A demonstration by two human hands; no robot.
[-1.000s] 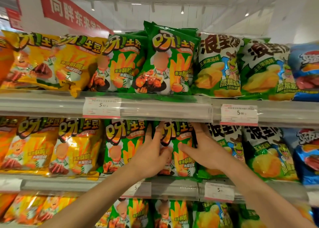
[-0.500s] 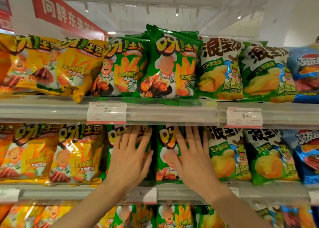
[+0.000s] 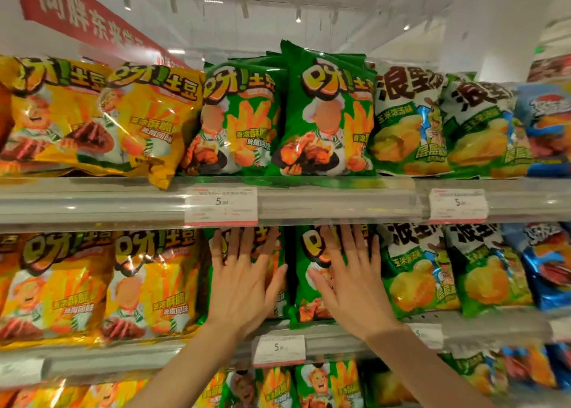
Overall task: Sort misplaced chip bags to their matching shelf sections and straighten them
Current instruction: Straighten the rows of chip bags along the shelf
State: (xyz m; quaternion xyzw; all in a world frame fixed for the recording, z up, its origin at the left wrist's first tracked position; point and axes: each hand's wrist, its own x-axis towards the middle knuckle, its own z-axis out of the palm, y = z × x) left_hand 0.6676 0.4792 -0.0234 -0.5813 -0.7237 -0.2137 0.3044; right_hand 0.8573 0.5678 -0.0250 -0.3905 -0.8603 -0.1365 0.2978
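Where yellow bags [image 3: 102,287] flank, flat hands on green bags [image 3: 304,287]

Left hand [image 3: 239,287] and right hand [image 3: 352,287] flat on adjacent middle-shelf bags [image 3: 301,299].

I see both hands pressed flat, fingers spread, against two green chip bags standing side by side on the middle shelf [image 3: 340,336]. My left hand [image 3: 244,284] covers the left green bag [image 3: 276,271]; my right hand [image 3: 352,284] lies on the right green bag [image 3: 306,287]. A dark gap separates the two bags. Yellow bags [image 3: 148,287] stand to the left, corn-flavour green bags [image 3: 417,271] to the right. A price tag [image 3: 279,349] hangs on the shelf edge below my wrists.
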